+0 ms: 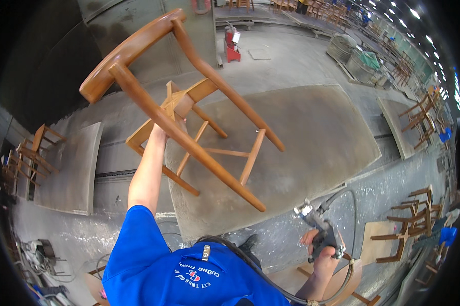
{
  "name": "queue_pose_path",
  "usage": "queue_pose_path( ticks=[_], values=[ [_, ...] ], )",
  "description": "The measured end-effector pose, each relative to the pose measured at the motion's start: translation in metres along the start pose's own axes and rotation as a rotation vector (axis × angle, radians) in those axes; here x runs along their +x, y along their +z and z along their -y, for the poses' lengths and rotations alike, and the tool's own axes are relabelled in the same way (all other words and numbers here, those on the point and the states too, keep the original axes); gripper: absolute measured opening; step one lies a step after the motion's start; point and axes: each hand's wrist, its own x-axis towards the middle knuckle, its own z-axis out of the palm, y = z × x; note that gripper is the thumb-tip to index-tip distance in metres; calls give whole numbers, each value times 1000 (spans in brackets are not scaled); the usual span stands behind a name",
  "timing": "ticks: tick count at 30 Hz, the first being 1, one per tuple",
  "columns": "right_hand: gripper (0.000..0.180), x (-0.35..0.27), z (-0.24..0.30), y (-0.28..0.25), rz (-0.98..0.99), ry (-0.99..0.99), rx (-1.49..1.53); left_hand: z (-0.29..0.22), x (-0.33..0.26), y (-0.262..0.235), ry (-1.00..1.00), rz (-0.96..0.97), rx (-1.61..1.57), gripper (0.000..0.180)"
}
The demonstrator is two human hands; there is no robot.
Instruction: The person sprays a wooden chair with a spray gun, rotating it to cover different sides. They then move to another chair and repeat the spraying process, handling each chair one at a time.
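A brown wooden chair frame (194,146) with a curved top rail is held up, tilted, in front of me. My left hand (160,131) reaches in among its seat rails and grips it near the crossed braces; the legs hide most of the fingers. Lower right, my right hand (321,252) is closed around the handle of a metal spray gun (316,220). The gun's nozzle end points up and left, apart from the chair. A dark hose (354,214) loops beside the gun and runs down past my right forearm.
Beneath the chair lies a large stained board (316,132). More wooden chairs stand at left (38,145) and right (411,222). A red stand (233,53) is at the back, with large drums (362,66) farther right. A rounded wooden panel (348,280) lies below my right hand.
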Motion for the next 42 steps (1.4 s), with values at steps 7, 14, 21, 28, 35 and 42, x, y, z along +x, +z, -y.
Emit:
queue_pose_path(
  ticks=[7,14,21,28,35,42],
  values=[
    [99,-2,-10,5,71,-111,208,-7,-1,11,50,-114,14,51],
    [100,10,-14,22,66,-233,232,-6,1,8,55,-120,5,52],
    [93,6,16,39,-43,-229,179,-8,4,4,85,-20,16,55],
    [56,-24,-7,-12,-383,223,-305,17,-51,40,153,-162,-284,52],
    [56,-88,-18,-55,-902,311,-67,143,-63,132,95,-344,-310,67],
    [61,-109,18,-60,-900,126,-153,219,5,243,-145,-250,-137,68]
  ],
)
